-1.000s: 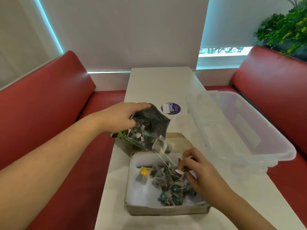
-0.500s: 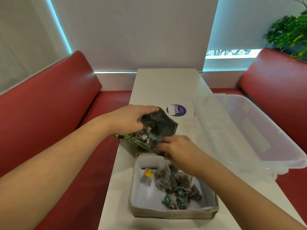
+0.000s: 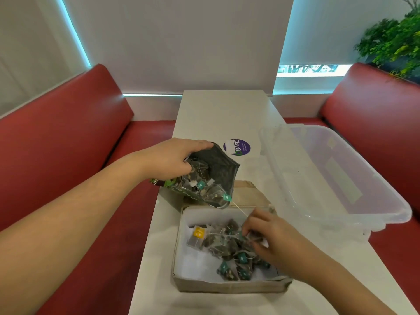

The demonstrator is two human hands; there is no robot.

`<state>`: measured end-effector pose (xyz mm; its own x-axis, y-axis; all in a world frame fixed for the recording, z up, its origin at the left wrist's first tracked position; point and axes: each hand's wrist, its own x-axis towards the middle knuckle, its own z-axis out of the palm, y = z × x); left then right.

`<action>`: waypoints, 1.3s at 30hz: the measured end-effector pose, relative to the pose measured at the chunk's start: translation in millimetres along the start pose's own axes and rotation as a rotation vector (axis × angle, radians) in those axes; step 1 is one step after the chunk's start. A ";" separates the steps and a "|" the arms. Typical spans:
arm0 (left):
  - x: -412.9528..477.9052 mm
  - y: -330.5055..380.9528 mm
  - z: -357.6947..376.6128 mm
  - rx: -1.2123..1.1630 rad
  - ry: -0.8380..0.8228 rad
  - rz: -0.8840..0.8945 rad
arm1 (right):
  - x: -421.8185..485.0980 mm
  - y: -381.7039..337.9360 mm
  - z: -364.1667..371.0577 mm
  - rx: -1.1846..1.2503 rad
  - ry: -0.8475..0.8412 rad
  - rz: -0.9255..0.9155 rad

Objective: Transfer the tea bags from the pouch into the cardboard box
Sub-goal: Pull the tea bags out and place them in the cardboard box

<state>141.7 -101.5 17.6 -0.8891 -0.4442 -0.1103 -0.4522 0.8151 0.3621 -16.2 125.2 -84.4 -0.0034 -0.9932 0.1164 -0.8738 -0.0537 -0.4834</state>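
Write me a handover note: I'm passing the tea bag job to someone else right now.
Left hand: grips the pouch, tilted mouth-down above the cardboard box.
Right hand: low in the box, fingers curled, apparently pinching a tea bag; a string runs from it up to the pouch mouth.
Done: a pile of tea bags lies in the box.
Left: several bags remain in the pouch, with one bulging bag at its mouth. Move them over and free the string.
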 end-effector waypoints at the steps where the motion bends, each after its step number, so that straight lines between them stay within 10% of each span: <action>1: -0.4 0.8 0.2 0.005 -0.006 0.001 | -2.3 1.1 3.9 -0.035 -0.075 0.012; 8: -2.6 6.2 2.0 -0.020 -0.014 -0.004 | 32.7 -18.8 -9.5 -0.273 0.254 -0.069; 15: -2.7 7.5 0.7 -0.016 0.000 0.006 | 100.0 -33.1 -7.7 -0.584 -0.220 -0.041; 25: 0.7 3.3 2.8 -0.020 0.002 0.007 | 37.9 -26.3 -34.0 0.183 0.366 -0.129; 30: 0.6 5.1 1.6 -0.026 0.008 -0.002 | 2.7 -30.5 -44.3 0.312 0.337 -0.108; 36: 0.4 5.7 1.3 -0.022 0.005 -0.003 | -8.6 -16.0 -25.5 -0.176 -0.081 0.031; 39: 0.2 6.3 3.6 -0.022 -0.003 0.007 | 15.1 -23.4 -26.6 -0.115 0.105 0.045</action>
<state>138.4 -95.1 16.6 -0.8925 -0.4375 -0.1100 -0.4442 0.8098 0.3834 -8.8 114.2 -48.3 -0.0895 -0.9777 0.1902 -0.9214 0.0088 -0.3886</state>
